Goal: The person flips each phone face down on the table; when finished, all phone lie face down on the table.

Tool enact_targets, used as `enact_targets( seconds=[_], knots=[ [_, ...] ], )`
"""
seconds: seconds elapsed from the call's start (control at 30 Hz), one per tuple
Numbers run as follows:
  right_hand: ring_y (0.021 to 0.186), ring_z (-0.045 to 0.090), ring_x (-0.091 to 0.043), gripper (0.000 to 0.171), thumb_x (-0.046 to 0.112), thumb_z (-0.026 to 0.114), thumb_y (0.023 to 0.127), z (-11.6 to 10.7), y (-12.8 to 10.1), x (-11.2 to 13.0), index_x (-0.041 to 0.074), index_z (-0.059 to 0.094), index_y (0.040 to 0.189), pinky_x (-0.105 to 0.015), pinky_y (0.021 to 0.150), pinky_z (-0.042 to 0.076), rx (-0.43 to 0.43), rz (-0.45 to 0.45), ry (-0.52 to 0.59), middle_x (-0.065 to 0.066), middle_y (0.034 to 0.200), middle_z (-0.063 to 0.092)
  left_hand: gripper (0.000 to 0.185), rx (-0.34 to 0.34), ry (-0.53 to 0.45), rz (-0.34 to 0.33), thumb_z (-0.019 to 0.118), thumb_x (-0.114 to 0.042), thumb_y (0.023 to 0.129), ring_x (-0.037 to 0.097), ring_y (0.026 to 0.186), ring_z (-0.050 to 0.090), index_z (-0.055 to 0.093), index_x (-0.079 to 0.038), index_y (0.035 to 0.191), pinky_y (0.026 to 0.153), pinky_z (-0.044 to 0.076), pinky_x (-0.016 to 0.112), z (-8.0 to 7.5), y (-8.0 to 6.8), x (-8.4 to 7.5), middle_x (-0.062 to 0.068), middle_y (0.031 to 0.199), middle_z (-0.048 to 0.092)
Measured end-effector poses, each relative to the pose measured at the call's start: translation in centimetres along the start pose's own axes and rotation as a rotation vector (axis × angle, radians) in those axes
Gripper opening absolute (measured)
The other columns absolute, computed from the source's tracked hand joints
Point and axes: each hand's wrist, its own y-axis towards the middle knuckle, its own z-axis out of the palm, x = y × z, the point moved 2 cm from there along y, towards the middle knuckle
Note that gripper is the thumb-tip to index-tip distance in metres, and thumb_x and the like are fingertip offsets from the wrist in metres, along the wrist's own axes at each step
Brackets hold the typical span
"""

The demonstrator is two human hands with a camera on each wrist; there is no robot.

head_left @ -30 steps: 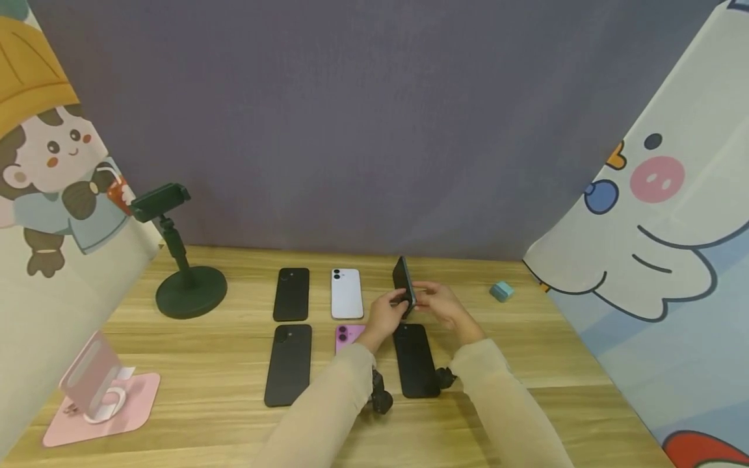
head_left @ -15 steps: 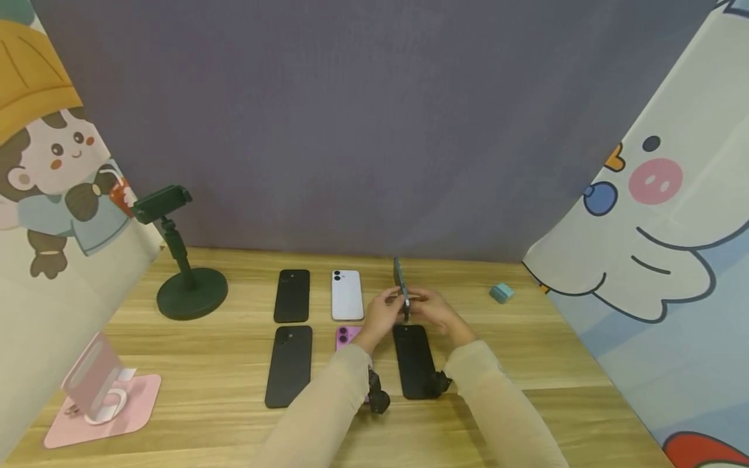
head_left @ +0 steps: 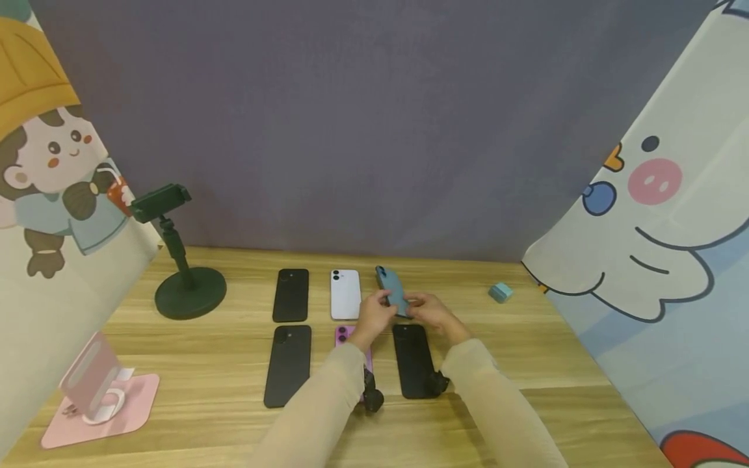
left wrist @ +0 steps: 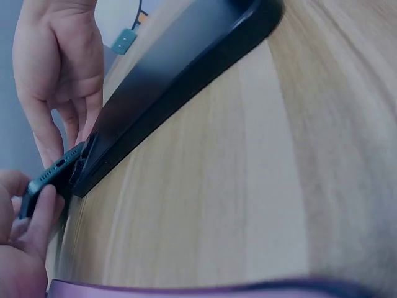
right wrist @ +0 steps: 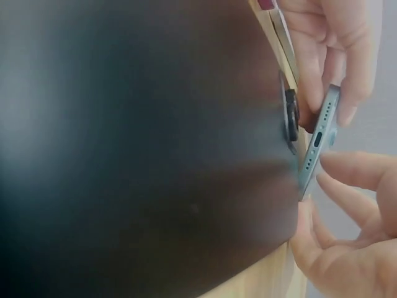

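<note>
A teal smartphone (head_left: 392,286) is tilted above the table's far row, its back and camera bump showing in the head view. My left hand (head_left: 374,316) pinches its left edge near the lower end. At the lower right corner, the thumb and fingers of my right hand (head_left: 435,312) hold the phone's edge. Both wrist views show its bottom edge with the charging port; in the right wrist view the teal phone (right wrist: 319,139) lies between the two hands. Just below my hands lies a black smartphone (head_left: 414,361). A purple smartphone (head_left: 344,334) is partly hidden under my left wrist.
Left of my hands lie a white smartphone (head_left: 346,294), a black smartphone (head_left: 290,296) and a dark grey smartphone (head_left: 288,366). A dark green phone stand (head_left: 190,292) and a pink stand (head_left: 140,400) are farther left. A small teal block (head_left: 500,292) sits at right.
The teal phone, earlier upright and edge-on with its dark screen showing, has turned and leaned down so its back faces up. Both hands have shifted slightly left and lower with it.
</note>
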Motion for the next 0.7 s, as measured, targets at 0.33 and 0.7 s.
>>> enact_targets(
  seconds=[0.33, 0.7],
  knots=[
    [0.090, 0.061, -0.030, 0.044, -0.001, 0.071, 0.082, -0.3, 1.4, -1.4, -0.005, 0.061, 0.125, -0.036, 0.077, 0.055, -0.053, -0.062, -0.067, -0.027, 0.106, 0.057, 0.042, -0.009, 0.294, 0.024, 0.071, -0.006, 0.084, 0.039, 0.106, 0.061, 0.061, 0.007, 0.122, 0.093, 0.048, 0.045, 0.1, 0.3, -0.3, 0.027, 0.112, 0.064],
    [0.080, 0.056, -0.021, 0.049, -0.010, 0.067, 0.080, 0.4, -0.2, 0.2, -0.012, 0.054, 0.128, -0.027, 0.069, 0.052, -0.129, 0.022, -0.140, -0.023, 0.106, 0.056, 0.037, -0.030, 0.387, 0.052, 0.073, -0.004, 0.082, 0.041, 0.108, 0.059, 0.065, 0.010, 0.115, 0.096, 0.046, 0.045, 0.6, 0.2, 0.0, 0.028, 0.111, 0.064]
  ],
)
